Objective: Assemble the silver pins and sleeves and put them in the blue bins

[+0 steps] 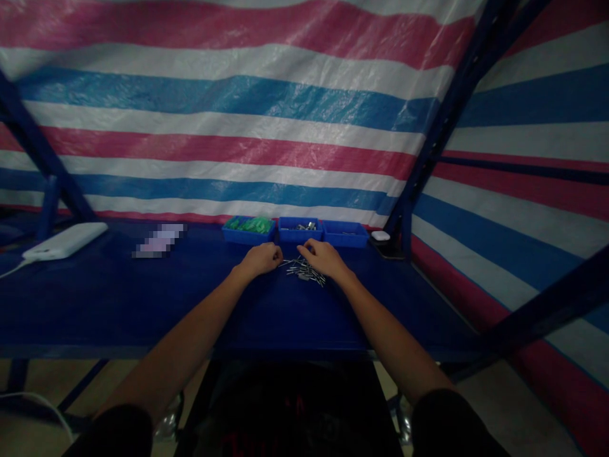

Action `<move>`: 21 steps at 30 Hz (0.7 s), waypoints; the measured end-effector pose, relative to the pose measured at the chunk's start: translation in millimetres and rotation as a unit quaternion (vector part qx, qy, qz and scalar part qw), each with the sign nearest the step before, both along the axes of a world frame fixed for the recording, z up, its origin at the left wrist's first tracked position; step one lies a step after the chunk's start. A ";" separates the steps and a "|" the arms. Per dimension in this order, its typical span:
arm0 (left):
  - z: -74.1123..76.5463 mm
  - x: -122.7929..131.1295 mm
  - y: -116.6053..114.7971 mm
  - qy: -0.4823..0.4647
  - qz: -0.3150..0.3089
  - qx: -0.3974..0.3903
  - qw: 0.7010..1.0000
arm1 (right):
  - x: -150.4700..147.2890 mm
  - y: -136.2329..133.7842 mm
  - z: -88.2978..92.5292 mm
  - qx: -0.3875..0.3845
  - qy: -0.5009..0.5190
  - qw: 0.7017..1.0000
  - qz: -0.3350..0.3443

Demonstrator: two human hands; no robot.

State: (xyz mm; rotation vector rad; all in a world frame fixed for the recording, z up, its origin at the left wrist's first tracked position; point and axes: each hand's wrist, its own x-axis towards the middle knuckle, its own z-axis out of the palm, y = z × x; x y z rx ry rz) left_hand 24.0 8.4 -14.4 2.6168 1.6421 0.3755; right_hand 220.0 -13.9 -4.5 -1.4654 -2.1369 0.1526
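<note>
A loose pile of thin metal rods (307,271) lies on the blue table (295,317), between and slightly nearer than my hands. My left hand (263,258) is closed just left of the pile. One slim metal rod (286,262) sticks out from its fingertips toward the right. Over the pile's right side rests my right hand (326,256), its fingers curled and thumb pointing left. Whatever it holds, if anything, is too small to make out.
Behind my hands stand a blue bin with green pieces (249,230), a bin with metal parts (300,229) and another bin (345,234) with a few thin pieces. A white power bank (66,241) with a cable lies left. A white case (380,235) rests on a dark phone (390,249) at right.
</note>
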 end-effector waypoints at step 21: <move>7.2 28.5 -16.9 -0.236 -0.018 0.079 0.968 | -16.1 -9.3 3.5 0.034 -0.006 0.999 -0.023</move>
